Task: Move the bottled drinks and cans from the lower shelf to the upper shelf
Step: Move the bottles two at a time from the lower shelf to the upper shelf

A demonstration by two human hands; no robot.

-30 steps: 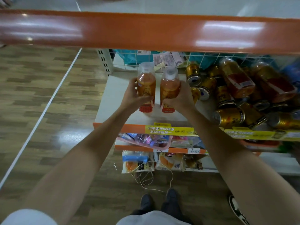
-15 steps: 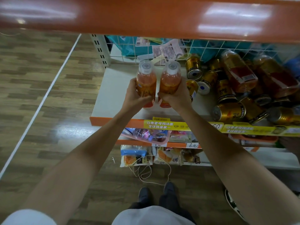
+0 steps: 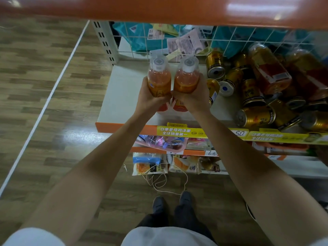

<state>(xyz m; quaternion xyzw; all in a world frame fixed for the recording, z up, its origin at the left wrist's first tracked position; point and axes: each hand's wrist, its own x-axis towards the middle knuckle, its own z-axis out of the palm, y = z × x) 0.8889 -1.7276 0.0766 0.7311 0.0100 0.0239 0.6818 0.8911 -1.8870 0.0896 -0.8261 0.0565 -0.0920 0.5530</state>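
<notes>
My left hand (image 3: pixel 150 99) grips one orange drink bottle (image 3: pixel 158 77) with a white cap. Right beside it, my right hand (image 3: pixel 194 98) grips a second orange drink bottle (image 3: pixel 186 76). Both bottles are upright, side by side, held above the pale lower shelf (image 3: pixel 122 96). Several gold cans (image 3: pixel 255 117) lie jumbled on the shelf's right half, with two large bottles of amber drink (image 3: pixel 268 68) lying among them. The orange front edge of the upper shelf (image 3: pixel 159 9) runs across the top of the view.
A white wire grid (image 3: pixel 229 38) backs the lower shelf, with teal bags and paper slips behind it. Yellow price strips (image 3: pixel 181 132) line the shelf front. Snack packets (image 3: pixel 150 164) fill the shelves below. Wooden floor with a white line lies to the left.
Both hands have lifted the two orange bottles up off the lower shelf and brought them closer together, nearer the upper shelf's edge.
</notes>
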